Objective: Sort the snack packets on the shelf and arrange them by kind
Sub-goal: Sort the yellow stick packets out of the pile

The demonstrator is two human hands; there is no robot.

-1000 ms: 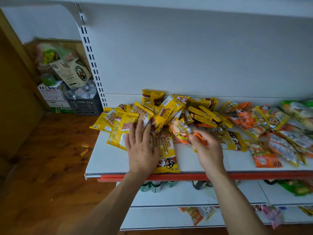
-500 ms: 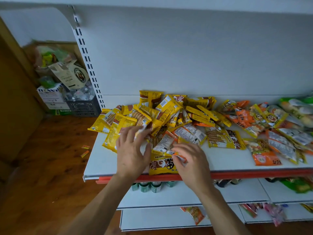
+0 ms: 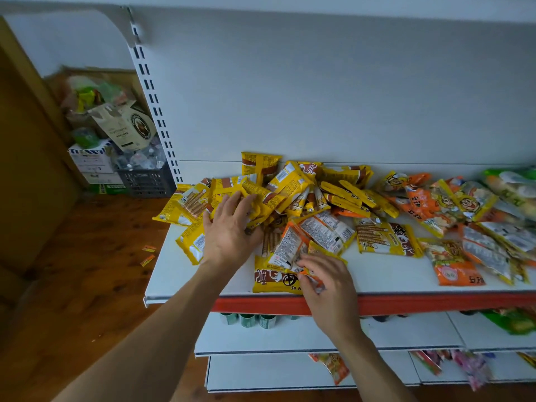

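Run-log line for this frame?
left hand: rests on yellow packets | right hand: pinches orange packet | shelf: kinds mixed

Packets point(image 3: 293, 195) heaped on shelf point(image 3: 383, 274), against backboard point(image 3: 319, 97).

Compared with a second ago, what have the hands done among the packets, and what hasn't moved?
The right hand, pinching an orange packet, drew it from the heap toward the front edge of the shelf. The left hand shifted left off the front wafer-stick packet onto the yellow packets. The orange packets at right stayed put.
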